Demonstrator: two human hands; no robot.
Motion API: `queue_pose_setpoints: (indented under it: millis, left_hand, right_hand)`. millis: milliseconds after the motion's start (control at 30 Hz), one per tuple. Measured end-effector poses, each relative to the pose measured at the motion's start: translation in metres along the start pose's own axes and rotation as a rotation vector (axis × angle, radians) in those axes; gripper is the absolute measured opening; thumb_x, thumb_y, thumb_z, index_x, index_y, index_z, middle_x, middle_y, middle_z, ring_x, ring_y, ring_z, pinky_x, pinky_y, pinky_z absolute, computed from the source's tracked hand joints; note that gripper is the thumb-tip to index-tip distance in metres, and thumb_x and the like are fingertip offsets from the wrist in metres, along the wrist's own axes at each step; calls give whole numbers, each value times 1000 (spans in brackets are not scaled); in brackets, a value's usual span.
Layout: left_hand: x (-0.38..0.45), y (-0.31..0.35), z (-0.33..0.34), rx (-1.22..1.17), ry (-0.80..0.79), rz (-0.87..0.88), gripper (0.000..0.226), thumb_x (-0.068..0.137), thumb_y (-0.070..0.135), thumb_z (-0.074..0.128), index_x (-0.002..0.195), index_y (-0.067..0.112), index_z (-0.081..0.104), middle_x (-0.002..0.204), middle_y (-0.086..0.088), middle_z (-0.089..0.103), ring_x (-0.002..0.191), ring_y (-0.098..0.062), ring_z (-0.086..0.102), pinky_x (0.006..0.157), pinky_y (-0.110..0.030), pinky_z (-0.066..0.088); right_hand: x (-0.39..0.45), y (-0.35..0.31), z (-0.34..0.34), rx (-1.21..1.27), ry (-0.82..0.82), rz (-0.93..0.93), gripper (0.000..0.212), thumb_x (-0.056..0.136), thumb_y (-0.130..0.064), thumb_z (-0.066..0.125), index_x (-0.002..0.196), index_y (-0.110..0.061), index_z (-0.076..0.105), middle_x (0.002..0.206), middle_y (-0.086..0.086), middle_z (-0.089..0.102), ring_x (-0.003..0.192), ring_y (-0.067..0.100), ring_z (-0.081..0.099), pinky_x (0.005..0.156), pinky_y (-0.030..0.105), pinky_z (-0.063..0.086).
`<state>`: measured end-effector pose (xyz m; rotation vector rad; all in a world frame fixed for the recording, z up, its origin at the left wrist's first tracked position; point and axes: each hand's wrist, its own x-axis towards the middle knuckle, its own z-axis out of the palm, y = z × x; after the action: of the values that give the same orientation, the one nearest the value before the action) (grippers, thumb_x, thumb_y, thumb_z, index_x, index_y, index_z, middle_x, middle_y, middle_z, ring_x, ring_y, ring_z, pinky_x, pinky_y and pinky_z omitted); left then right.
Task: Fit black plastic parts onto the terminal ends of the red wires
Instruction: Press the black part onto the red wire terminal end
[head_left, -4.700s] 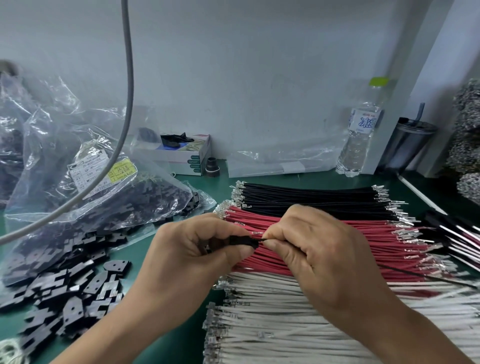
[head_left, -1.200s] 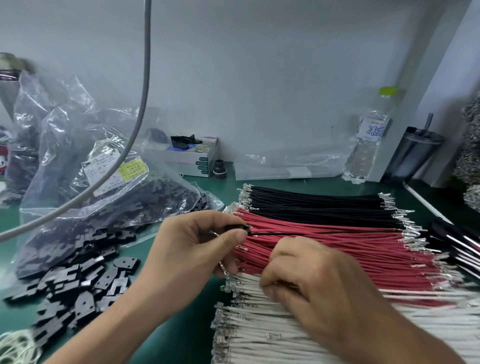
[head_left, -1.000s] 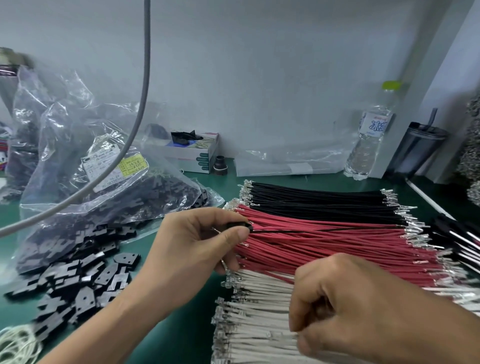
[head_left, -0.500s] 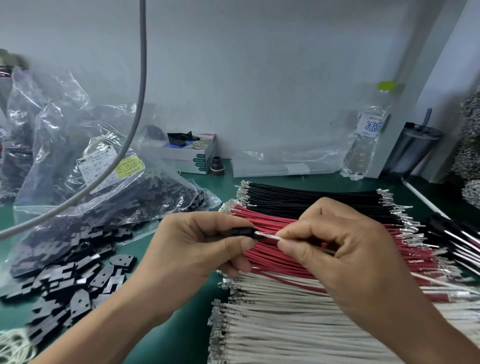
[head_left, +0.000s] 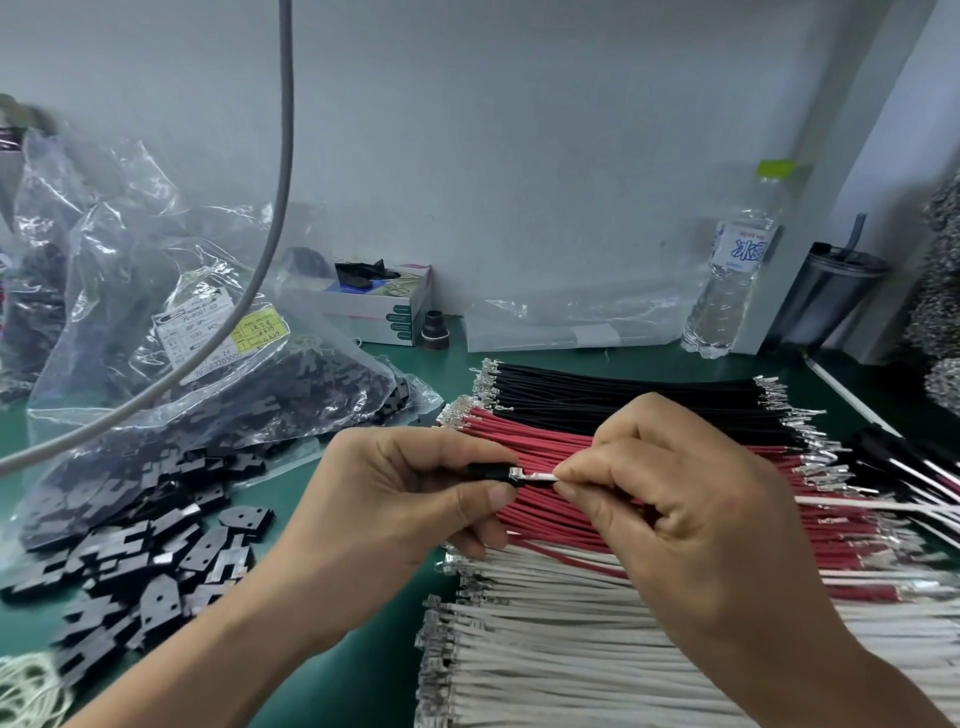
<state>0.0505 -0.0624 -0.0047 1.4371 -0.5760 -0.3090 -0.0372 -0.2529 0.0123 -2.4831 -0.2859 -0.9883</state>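
Black part (head_left: 491, 472) is sitting pinched in left hand (head_left: 410, 514) fingers; right hand (head_left: 691, 519) fingers are pinching a white wire (head_left: 540, 477), terminal entering. Next, seemingly: pushing straight home.

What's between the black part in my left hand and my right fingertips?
In the head view, only the wire's bare metal terminal and a short white stretch of wire bridge the black part and right fingers.

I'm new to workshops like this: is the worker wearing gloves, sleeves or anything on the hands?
No. Both the left hand and the right hand are bare: no gloves, rings or watch show, and no sleeve covers either forearm as far as the picture reaches.
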Motion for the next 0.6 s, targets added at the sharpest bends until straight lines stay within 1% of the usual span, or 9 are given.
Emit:
queue_pose_setpoints:
  millis: [67,167,233,300,367,433,533,600]
  left_hand:
    - [-1,-1,0,10,-25,10,23,71,10,81,94,12,83,70,-21,74,59,-24,72,58,-25,58]
    - [-1,0,0,44,-53,30,21,74,9,84,94,14,83,69,-16,75,59,-22,72,57,-25,58]
    - [-1,-1,-1,131,-77,59,17,78,10,86,94,17,83,72,-12,75,60,-23,73,56,-30,59]
    - [-1,-1,-2,223,-72,74,16,78,17,82,92,23,83,74,-9,76,62,-23,74,54,-32,59]
    - [0,1,-4,257,-64,76,15,79,21,84,93,27,83,72,-9,76,60,-22,74,51,-29,56]
    - [1,3,-8,224,-58,68,16,79,21,86,94,26,83,69,-11,75,58,-21,72,49,-24,53]
    - [1,5,-12,198,-76,57,18,78,19,85,96,20,83,68,-14,74,58,-21,71,50,-22,52]
    - [1,6,-13,223,-92,51,16,79,14,83,94,18,83,68,-14,74,58,-22,71,52,-23,53]
  right_hand:
    - [-1,1,3,62,-6,28,5,87,-24,74,84,-21,76,81,-14,56,72,6,58,62,12,41]
    - [-2,4,4,221,-31,109,6,84,-21,79,82,-25,76,81,-12,58,78,8,62,65,10,42]
    - [-2,2,7,174,-61,64,1,84,-24,75,83,-24,75,82,-13,57,77,8,61,65,11,42]
    - [-3,2,8,145,-96,29,4,85,-26,72,86,-23,75,84,-16,56,77,6,60,65,10,42]
    - [-2,5,2,156,-115,44,4,86,-28,71,87,-25,74,85,-16,57,79,6,61,66,13,43]
    - [0,8,-2,102,-109,44,5,87,-31,69,85,-27,73,83,-15,58,78,8,61,65,17,44]
    - [0,5,1,54,-68,-2,10,88,-28,68,81,-22,72,81,-14,58,73,9,59,62,22,46]
    - [-2,1,7,24,-54,-46,10,88,-25,69,81,-18,72,81,-12,58,70,8,58,60,27,48]
